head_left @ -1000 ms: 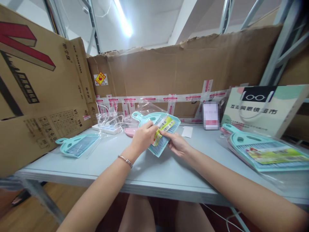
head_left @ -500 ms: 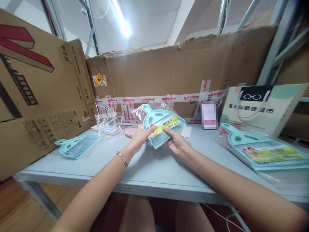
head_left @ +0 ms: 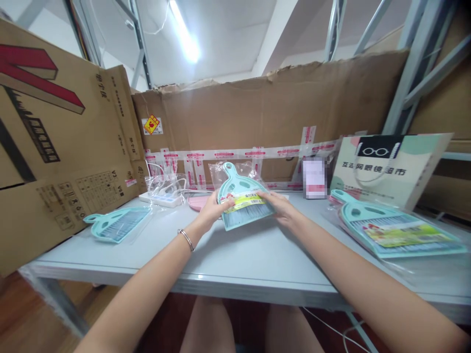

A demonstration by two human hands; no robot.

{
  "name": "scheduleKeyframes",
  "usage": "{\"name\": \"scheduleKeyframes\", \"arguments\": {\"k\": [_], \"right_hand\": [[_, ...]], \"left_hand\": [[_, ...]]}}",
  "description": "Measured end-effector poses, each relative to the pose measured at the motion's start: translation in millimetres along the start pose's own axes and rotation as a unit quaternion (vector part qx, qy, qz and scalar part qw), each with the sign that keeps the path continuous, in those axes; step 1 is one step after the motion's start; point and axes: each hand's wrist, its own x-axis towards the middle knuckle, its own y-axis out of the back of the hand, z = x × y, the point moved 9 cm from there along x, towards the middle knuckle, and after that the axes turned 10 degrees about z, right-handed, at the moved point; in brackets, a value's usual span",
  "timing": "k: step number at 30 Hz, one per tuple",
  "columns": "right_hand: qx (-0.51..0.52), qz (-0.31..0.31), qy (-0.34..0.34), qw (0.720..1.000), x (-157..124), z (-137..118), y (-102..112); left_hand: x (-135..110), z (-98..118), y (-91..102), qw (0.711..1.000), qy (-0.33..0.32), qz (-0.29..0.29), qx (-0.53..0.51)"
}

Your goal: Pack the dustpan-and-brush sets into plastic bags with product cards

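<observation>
Both hands hold a turquoise dustpan and brush set (head_left: 246, 215) in a clear plastic bag above the table, handle pointing up and away. My left hand (head_left: 212, 210) grips its left edge, thumb over the yellow-green label. At the right edge, my right hand (head_left: 281, 207) has its thumb on the label's end; the other fingers are partly hidden behind the set. Lying on the left of the table is another turquoise dustpan with brush (head_left: 119, 223), with no label in sight. On the right, more bagged dustpan sets (head_left: 397, 228) lie stacked, the top one labelled.
A pink dustpan (head_left: 196, 202) lies partly hidden behind my left hand. A white power strip (head_left: 162, 198) with cables is at the back left. A phone-like upright object (head_left: 315, 179) and a paper bag (head_left: 386, 171) stand behind. Cardboard (head_left: 221, 117) walls the grey table (head_left: 257, 262).
The held set has turned so its handle points more upward and its label lies more level. My right hand has shifted from the lower edge to the right edge.
</observation>
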Motion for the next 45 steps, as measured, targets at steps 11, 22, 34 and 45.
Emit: {"name": "scheduleKeyframes", "arguments": {"k": [11,22,34,45], "right_hand": [[0.078,-0.114,-0.134,0.981,-20.5,-0.9,-18.3],[0.106,-0.101,-0.093,0.985,-19.3,-17.4,-14.0],[0.106,0.016,-0.085,0.991,-12.3,1.0,-6.9],[0.123,0.013,-0.036,0.992,-4.6,-18.3,4.7]], "left_hand": [[2.6,-9.9,4.2,0.99,0.125,-0.021,-0.054],[-8.1,22.7,-2.5,0.98,0.049,-0.178,-0.078],[11.3,2.8,19.0,0.999,0.005,0.039,0.016],[-11.8,57.3,4.9,0.97,-0.213,-0.09,0.077]]}}
